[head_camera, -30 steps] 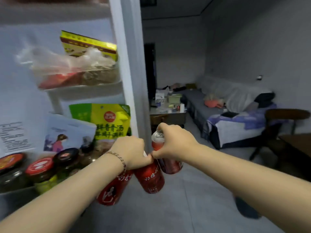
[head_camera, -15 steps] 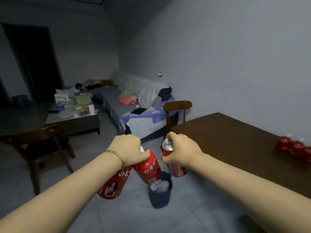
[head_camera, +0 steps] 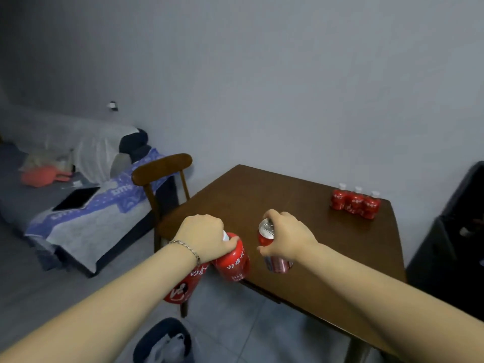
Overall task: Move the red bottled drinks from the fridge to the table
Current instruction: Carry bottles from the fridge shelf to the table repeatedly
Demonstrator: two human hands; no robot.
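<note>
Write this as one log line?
left hand: holds two red bottles | right hand: holds red can | table: three red bottles

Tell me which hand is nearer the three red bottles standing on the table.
Right. The right hand, gripping a can, is over the table, with the three bottles beyond it to the right. The left hand, gripping two red bottles, is further left, at the table's edge.

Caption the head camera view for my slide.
Left hand grips two red bottles, right hand a red can, at a table holding three more.
</note>
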